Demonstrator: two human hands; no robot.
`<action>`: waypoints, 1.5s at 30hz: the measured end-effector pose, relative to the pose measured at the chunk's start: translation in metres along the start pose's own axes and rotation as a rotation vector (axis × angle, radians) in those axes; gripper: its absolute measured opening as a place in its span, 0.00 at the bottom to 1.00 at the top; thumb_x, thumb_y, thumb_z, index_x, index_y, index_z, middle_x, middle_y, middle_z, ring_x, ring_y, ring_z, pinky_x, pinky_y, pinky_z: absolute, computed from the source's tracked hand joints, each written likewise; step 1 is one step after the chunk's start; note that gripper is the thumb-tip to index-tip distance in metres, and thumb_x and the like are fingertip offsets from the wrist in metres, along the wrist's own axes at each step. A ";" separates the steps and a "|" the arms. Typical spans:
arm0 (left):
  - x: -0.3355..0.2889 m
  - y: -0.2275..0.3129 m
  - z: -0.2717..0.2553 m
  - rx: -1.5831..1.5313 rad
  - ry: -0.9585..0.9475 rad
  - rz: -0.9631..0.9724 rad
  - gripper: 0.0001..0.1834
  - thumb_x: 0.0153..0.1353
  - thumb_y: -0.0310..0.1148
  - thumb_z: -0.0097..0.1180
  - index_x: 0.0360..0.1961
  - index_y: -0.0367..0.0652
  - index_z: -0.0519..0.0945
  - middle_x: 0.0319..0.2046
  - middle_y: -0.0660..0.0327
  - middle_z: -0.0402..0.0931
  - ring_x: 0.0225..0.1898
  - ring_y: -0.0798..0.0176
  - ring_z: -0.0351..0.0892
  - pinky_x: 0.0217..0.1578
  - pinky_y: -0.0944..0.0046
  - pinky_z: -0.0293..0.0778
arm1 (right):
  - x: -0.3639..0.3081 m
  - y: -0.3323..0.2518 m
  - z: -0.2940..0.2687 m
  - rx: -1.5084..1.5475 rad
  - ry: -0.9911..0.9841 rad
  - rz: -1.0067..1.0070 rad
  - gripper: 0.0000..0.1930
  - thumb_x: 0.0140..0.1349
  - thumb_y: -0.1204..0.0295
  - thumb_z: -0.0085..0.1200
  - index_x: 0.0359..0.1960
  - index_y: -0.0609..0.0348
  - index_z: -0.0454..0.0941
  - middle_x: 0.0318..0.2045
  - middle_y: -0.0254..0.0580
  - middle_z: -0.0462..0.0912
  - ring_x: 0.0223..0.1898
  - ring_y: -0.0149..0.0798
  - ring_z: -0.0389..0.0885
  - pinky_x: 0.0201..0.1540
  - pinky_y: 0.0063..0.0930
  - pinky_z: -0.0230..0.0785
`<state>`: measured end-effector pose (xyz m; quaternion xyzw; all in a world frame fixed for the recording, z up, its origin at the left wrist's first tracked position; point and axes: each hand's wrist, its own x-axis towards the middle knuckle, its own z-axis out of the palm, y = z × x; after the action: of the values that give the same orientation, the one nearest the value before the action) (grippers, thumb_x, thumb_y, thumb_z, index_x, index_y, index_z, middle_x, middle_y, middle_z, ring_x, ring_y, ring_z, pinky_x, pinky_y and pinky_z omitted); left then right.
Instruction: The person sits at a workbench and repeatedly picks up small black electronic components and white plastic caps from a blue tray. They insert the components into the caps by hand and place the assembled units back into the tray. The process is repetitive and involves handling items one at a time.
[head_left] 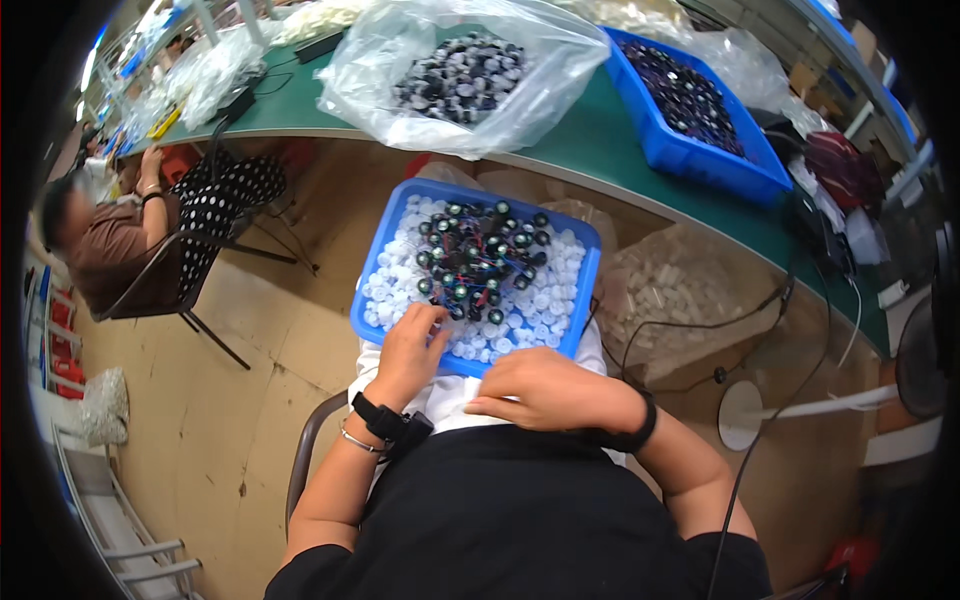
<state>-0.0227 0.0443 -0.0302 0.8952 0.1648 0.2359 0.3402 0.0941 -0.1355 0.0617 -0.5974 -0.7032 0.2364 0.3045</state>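
Note:
A blue tray [362, 300] rests on my lap, holding many small clear-white plastic pieces [400, 270]. Heaped on top are round dark lens-like parts [470, 250] with thin coloured wires. My left hand [408, 348] is over the tray's near left edge, its bent fingers at the lower side of the dark heap. Its thumb stands apart from the fingers, and nothing shows between them. Just outside the tray's near edge, my right hand [545, 388] is closed, thumb against curled fingers. Whatever it may hold is hidden.
Beyond the tray runs a green table [570, 160] bearing an open clear plastic bag [360, 90] of dark and clear parts and a blue bin [690, 165] of dark parts. Right of me are a bag of white pieces [665, 295] and loose cables [700, 322]. A seated person [120, 240] is at left.

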 end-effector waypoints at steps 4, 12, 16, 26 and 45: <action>-0.001 -0.007 -0.001 -0.071 -0.003 0.007 0.12 0.52 0.19 0.56 0.40 0.35 0.77 0.33 0.55 0.73 0.30 0.59 0.77 0.32 0.65 0.74 | 0.009 0.038 0.036 -0.034 0.122 0.061 0.10 0.61 0.63 0.54 0.30 0.56 0.78 0.24 0.46 0.79 0.27 0.51 0.78 0.29 0.42 0.68; 0.001 0.001 -0.025 -0.503 -0.178 -0.268 0.11 0.60 0.21 0.51 0.44 0.35 0.78 0.40 0.62 0.72 0.34 0.71 0.77 0.38 0.70 0.75 | -0.020 0.054 0.034 -0.078 -0.045 0.171 0.17 0.56 0.53 0.58 0.33 0.55 0.79 0.27 0.42 0.78 0.31 0.46 0.78 0.33 0.36 0.69; 0.003 0.014 -0.032 -0.654 -0.227 -0.347 0.12 0.62 0.23 0.52 0.46 0.35 0.77 0.38 0.62 0.75 0.35 0.71 0.78 0.39 0.69 0.75 | -0.025 0.053 0.034 0.027 0.029 0.277 0.19 0.57 0.53 0.57 0.37 0.57 0.78 0.34 0.43 0.78 0.40 0.47 0.77 0.42 0.38 0.69; 0.000 0.025 -0.039 -0.831 -0.279 -0.431 0.13 0.62 0.26 0.53 0.48 0.35 0.76 0.36 0.62 0.78 0.36 0.69 0.79 0.39 0.69 0.74 | -0.021 0.065 0.051 -0.268 0.081 0.338 0.12 0.58 0.61 0.56 0.35 0.55 0.79 0.28 0.43 0.80 0.31 0.47 0.80 0.34 0.41 0.70; 0.013 0.032 -0.004 -1.102 -0.345 -0.413 0.11 0.63 0.33 0.56 0.44 0.41 0.75 0.34 0.65 0.77 0.33 0.71 0.79 0.32 0.72 0.74 | 0.011 0.098 0.034 0.057 0.603 0.474 0.12 0.52 0.67 0.64 0.28 0.65 0.78 0.19 0.40 0.78 0.19 0.34 0.75 0.23 0.29 0.66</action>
<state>-0.0094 0.0292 -0.0014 0.5623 0.1312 0.0675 0.8137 0.1366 -0.1061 -0.0290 -0.7776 -0.4175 0.1333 0.4509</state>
